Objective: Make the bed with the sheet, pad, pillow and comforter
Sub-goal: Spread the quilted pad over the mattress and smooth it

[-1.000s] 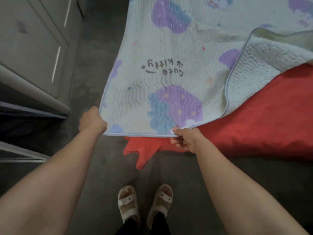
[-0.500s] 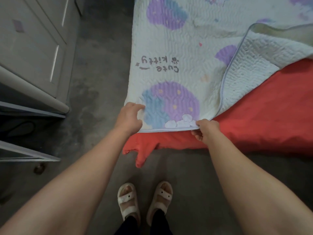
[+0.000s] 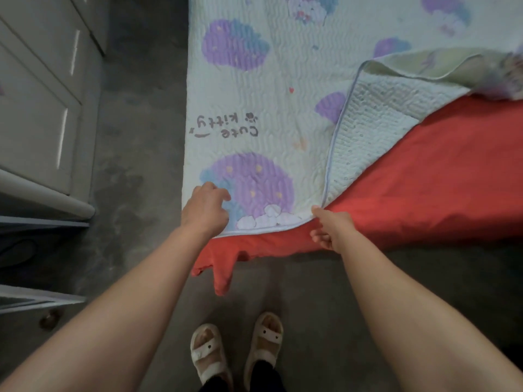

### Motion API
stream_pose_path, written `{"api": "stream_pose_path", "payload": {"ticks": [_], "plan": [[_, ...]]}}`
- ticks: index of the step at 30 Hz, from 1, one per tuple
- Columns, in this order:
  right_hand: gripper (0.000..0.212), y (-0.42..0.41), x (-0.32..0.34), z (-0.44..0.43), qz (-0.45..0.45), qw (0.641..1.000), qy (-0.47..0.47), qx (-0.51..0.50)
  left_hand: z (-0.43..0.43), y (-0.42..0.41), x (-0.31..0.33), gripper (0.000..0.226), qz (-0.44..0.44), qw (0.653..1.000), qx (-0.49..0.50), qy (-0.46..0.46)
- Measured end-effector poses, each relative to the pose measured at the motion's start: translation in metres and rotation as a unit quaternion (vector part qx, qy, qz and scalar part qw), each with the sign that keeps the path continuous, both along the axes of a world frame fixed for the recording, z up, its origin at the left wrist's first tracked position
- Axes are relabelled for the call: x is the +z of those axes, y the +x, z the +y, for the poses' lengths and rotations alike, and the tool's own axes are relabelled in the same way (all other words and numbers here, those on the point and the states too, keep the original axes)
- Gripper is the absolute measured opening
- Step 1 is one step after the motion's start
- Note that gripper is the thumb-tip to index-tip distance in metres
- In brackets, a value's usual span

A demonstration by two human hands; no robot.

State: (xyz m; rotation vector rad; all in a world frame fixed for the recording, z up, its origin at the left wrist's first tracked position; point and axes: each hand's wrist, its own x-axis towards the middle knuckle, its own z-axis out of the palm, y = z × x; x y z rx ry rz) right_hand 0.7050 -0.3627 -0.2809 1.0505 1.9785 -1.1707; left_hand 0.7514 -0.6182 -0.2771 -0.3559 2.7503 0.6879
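Sheet (image 3: 424, 179) is on; pad (image 3: 254, 94) folded back beyond the right hand (image 3: 329, 226) pinching its edge, left hand (image 3: 208, 210) gripping its corner. Pillow, comforter left.

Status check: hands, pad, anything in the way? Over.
Left hand curled on near corner of pad; right hand at its folded edge, grip unclear. Pad over red sheet, right side flipped back. Nothing blocking seen.

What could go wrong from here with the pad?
1. The pad is folded back on itself at right; pulling only at this corner, where the left hand and right hand are, may leave that flap doubled.
2. The sheet has a loose corner hanging toward the floor by the feet; it might get stepped on.
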Motion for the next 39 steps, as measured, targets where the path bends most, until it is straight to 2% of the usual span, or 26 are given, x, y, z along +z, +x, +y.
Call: {"api": "stream_pose_path", "payload": {"ticks": [7,10,17,27,33,39], "plan": [[0.036,-0.044,0.04,0.068,0.07,0.996,0.011,-0.047,0.058,-0.054,0.032,0.039,0.008,0.996,-0.053,0.071],[0.032,-0.069,0.038,0.099,0.089,0.995,0.016,-0.04,0.095,-0.083,0.035,0.037,0.004,0.993,-0.052,0.107],[0.027,-0.139,0.018,0.204,0.113,0.993,0.019,-0.016,0.203,-0.166,0.021,0.038,-0.001,0.991,-0.033,0.13],[0.026,-0.245,0.019,0.327,0.151,0.988,0.031,0.01,0.311,-0.269,0.01,0.039,0.035,0.993,0.011,0.113],[0.023,-0.306,0.025,0.34,0.167,0.985,0.033,-0.004,0.314,-0.318,0.006,0.053,0.063,0.994,0.042,0.076],[0.019,-0.383,0.034,0.335,0.201,0.979,0.006,-0.041,0.306,-0.371,0.0,0.074,0.021,0.995,0.085,0.041]]}}
